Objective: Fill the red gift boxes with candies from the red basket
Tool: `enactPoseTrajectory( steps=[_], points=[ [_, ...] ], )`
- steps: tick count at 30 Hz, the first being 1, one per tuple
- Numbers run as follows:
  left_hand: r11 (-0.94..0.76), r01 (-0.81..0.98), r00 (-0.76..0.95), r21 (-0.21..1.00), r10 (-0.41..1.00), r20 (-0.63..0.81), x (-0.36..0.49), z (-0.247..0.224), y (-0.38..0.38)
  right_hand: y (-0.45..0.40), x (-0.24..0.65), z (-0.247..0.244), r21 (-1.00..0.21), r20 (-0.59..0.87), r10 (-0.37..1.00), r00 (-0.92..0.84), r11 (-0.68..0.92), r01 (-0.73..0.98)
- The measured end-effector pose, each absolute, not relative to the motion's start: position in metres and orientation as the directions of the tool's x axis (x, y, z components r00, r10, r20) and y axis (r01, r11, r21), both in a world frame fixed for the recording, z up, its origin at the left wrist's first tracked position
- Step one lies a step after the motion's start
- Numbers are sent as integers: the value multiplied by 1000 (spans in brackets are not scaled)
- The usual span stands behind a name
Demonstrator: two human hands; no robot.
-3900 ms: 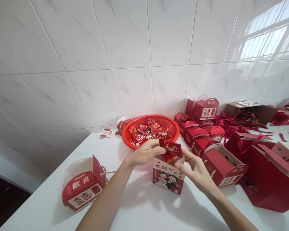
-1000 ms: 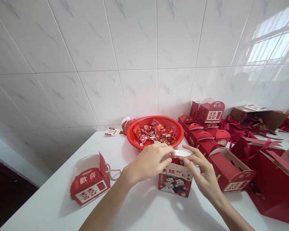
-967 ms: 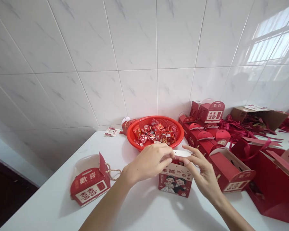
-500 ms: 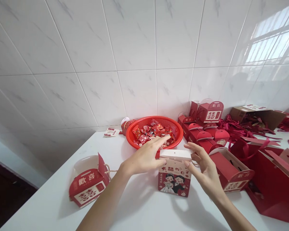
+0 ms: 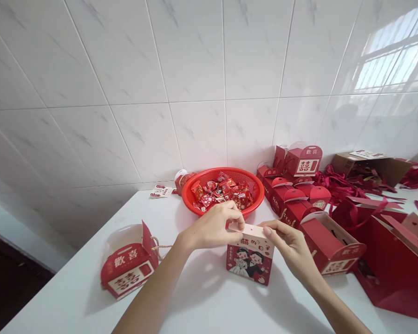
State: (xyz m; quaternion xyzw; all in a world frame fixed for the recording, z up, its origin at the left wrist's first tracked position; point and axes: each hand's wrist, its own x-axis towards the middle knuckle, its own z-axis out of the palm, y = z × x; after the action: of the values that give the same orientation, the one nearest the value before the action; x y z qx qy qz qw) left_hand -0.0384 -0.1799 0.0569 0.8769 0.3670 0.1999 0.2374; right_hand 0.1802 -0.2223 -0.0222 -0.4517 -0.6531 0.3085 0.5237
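Note:
A small red-and-cream gift box (image 5: 250, 266) printed with a cartoon couple stands upright on the white table (image 5: 195, 306). My left hand (image 5: 216, 225) pinches the left end of its top edge between thumb and fingers. With thumb and forefinger, my right hand (image 5: 287, 241) grips the right end of the same edge. The top panels are pressed together in a narrow strip with a small hole. Just behind the box is a red plastic basket (image 5: 259, 190) holding wrapped candies (image 5: 226, 188).
To the left sits a red gift box (image 5: 128, 269) with its top open and a rope cord. Several red boxes (image 5: 296, 204) crowd the right, beside a large red bag (image 5: 390, 273), dark red ribbons (image 5: 337, 185) and a cardboard box (image 5: 386, 169). A tiled wall (image 5: 195, 55) rises behind.
Both hands have closed in on the box top. Its upper flaps, spread apart before, are now pinched together, and the box has shifted slightly left.

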Motion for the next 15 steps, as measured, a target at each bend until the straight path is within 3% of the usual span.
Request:
enactPoseTrajectory(
  steps=[6,12,15],
  points=[
    [-583,521,674,623,729,118,-40,60,-180,-225,179,-23,-815,463,884,-61,452,364],
    [-656,564,681,502,713,167,-32,51,-176,-225,177,-32,-712,556,823,-118,545,444],
    [-685,531,716,499,678,169,-32,50,-177,-230,176,-35,-657,604,785,-137,589,471]
  ],
)
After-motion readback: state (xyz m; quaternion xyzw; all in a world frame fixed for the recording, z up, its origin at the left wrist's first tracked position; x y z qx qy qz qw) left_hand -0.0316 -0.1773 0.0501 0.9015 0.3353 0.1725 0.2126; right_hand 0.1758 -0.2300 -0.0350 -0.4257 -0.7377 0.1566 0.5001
